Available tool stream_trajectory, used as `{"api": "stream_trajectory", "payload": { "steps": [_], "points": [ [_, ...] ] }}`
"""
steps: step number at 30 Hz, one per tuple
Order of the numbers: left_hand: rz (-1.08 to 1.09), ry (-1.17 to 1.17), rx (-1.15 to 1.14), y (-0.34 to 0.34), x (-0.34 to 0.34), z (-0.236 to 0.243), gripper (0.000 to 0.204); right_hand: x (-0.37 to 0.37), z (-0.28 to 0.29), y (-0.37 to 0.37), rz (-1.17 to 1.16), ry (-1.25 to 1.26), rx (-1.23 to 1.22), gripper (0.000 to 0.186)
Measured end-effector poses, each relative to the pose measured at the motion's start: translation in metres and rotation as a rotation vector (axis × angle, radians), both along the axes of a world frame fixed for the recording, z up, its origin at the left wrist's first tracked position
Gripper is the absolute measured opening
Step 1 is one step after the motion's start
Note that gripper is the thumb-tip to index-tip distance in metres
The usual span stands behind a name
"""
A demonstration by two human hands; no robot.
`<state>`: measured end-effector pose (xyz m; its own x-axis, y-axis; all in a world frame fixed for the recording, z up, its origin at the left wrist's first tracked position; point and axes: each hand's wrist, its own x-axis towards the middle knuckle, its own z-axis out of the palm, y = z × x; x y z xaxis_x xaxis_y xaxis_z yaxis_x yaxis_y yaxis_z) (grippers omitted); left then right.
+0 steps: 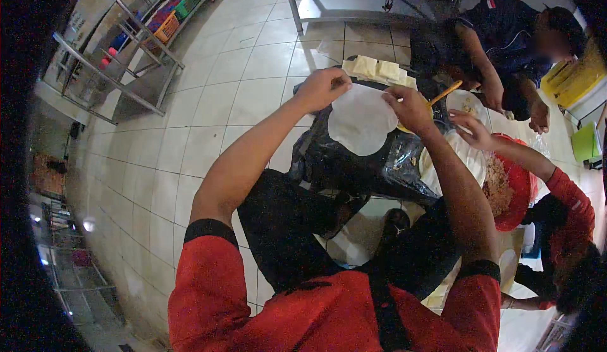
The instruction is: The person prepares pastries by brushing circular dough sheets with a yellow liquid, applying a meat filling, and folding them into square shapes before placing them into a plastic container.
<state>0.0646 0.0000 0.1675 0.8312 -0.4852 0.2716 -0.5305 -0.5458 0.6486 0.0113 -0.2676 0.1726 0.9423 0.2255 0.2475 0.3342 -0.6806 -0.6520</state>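
A thin, round white wrapper sheet hangs between my hands over a low table covered in black plastic. At its upper left edge, my left hand is closed in a pinch. My right hand pinches the upper right edge. Just beyond the sheet lie several pale folded wrapper parcels in a row. A yellow-handled utensil slants up behind my right hand, its lower end hidden. More pale wrapper sheets lie at the table's right, partly behind my right forearm.
A red basin of crumbly orange-brown filling stands at the right. One co-worker's hand reaches over the sheets; another person sits at the far right near a white plate. Metal racks line the left; a steel table stands behind.
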Motion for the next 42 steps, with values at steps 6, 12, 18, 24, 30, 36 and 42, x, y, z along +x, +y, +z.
{"api": "stream_trajectory", "payload": {
  "steps": [6, 12, 18, 24, 30, 36, 42],
  "points": [
    [-0.122, -0.062, 0.144, 0.007, 0.003, -0.016, 0.022, 0.011, -0.031, -0.012, 0.177, 0.045, -0.118, 0.030],
    [-0.425, -0.041, 0.381, 0.020, -0.010, -0.076, 0.033, -0.007, -0.099, 0.006, 0.472, 0.317, -0.476, 0.033],
    [-0.472, 0.138, 0.625, 0.017, -0.009, -0.118, 0.054, -0.026, -0.126, 0.019, 0.503, 0.231, -0.642, 0.050],
    [-0.378, 0.179, 0.851, 0.016, -0.020, -0.126, 0.065, -0.037, -0.144, 0.016, 0.485, 0.196, -0.752, 0.059],
    [-0.247, 0.250, 1.204, 0.009, -0.009, -0.099, 0.057, -0.035, -0.135, 0.018, 0.502, 0.310, -0.736, 0.062],
    [-0.329, -0.074, 0.739, 0.024, 0.017, -0.146, 0.060, -0.036, -0.135, 0.022, 0.509, 0.249, -0.701, 0.062],
    [-0.344, 0.097, 1.102, -0.007, 0.005, -0.149, 0.075, -0.039, -0.148, 0.007, 0.500, 0.257, -0.674, 0.062]
  ]
}}
